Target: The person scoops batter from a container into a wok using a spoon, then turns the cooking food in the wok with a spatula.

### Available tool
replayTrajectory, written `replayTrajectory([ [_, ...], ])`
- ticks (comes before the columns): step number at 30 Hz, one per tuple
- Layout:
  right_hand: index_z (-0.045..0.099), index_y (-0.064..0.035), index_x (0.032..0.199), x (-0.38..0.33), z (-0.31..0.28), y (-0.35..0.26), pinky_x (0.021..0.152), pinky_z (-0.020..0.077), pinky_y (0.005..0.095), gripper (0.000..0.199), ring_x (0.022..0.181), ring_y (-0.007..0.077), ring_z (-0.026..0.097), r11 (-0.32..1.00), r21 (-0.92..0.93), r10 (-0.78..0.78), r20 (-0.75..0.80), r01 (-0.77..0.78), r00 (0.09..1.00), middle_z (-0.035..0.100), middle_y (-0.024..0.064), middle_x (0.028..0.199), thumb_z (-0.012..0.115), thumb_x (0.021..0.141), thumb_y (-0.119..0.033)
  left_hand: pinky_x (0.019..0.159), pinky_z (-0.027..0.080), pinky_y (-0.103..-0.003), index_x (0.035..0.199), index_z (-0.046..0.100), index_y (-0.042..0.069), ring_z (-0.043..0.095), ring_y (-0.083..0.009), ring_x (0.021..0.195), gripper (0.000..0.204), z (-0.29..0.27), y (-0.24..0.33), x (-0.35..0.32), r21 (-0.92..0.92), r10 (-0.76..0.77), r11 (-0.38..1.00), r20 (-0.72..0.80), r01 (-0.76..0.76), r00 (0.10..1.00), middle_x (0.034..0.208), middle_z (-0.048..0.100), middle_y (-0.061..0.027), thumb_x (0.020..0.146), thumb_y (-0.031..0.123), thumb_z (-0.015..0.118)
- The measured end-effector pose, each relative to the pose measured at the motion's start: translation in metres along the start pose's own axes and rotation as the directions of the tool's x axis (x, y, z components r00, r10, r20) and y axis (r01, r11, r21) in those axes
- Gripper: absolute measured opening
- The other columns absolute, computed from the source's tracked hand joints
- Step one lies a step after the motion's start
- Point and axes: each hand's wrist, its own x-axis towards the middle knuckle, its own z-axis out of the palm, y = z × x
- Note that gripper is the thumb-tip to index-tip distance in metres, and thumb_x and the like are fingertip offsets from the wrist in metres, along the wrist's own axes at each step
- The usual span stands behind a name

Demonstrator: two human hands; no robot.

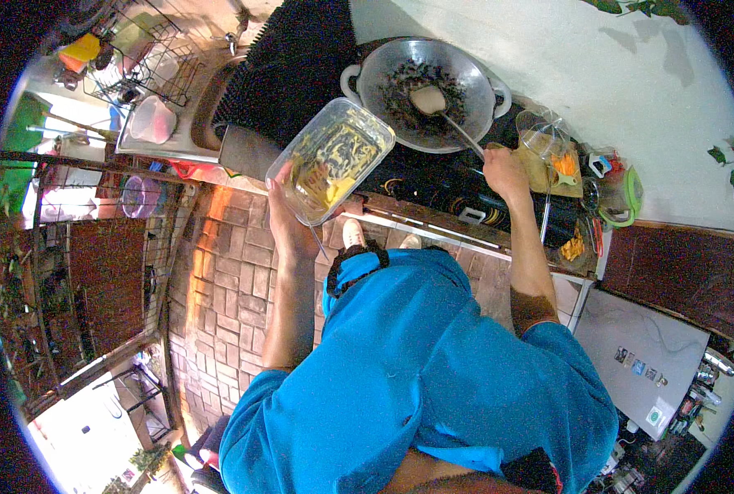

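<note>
"What's in the grip right now?"

"My left hand is clamped on a clear rectangular plastic tub, thumb on the left edge, fingers seemingly running underneath. The right hand is wrapped around the handle of a long grey metal ladle."

"How should the tub handle?"

"Light, I judge, with springy walls — squeeze one side too hard and it may bow. The soft yellow paste smeared inside is probably greasy, so I'd keep fingertips off the inner faces and take it by the outer wall, palm beneath."

"And the ladle?"

"Stiff, likely weighted toward its pale-looking bowl. High on the handle is the best hold; lower down, the metal may be hot."

"Where do they sit?"

"The tub is held tilted, mouth towards my view, just to the near left of a wide silver metal wok with two pale loop handles. The ladle's bowl is inside that, among dark chopped bits. Farther right, a tan board bears orange pieces. Below my left hand a thin grey rod shows — I can't tell what it is."
</note>
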Motion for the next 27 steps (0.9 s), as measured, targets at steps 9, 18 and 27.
replayTrajectory([
  [9,0.068,0.0024,0.086,-0.009,-0.056,-0.019,0.069,0.0497,0.0531,0.036,0.074,0.0414,0.064,0.997,-0.075,0.0,-0.001,0.0,1.0,0.066,0.0235,0.081,0.048,0.091,-0.026,0.07,0.059,-0.04,0.133,0.043,0.011,0.058,-0.0289,0.108,0.063,-0.001,0.001,0.005,0.03,0.008,1.0,-0.005,-0.008,1.0,0.126,0.053,-0.0134,0.093,0.059,0.038],
  [18,0.068,-0.0006,0.083,-0.004,-0.073,0.0,0.072,0.047,0.0529,0.04,0.081,0.0442,0.061,0.979,-0.151,0.125,-0.063,-0.134,0.99,0.064,0.0246,0.083,0.047,0.094,-0.033,0.064,0.059,-0.038,0.132,0.044,0.01,0.061,-0.0281,0.102,0.063,-0.001,0.001,0.008,0.018,0.04,0.999,0.012,-0.04,0.999,0.122,0.054,-0.0126,0.093,0.059,0.038],
  [27,0.07,-0.0029,0.088,-0.007,-0.045,0.002,0.071,0.0484,0.0518,0.035,0.079,0.041,0.063,0.994,-0.086,0.058,-0.098,-0.066,0.993,0.065,0.0227,0.08,0.047,0.094,-0.03,0.062,0.06,-0.039,0.134,0.039,0.009,0.06,-0.0297,0.105,0.062,0.003,0.005,0.007,0.026,0.014,1.0,-0.013,-0.013,1.0,0.124,0.053,-0.0157,0.094,0.057,0.035],
])
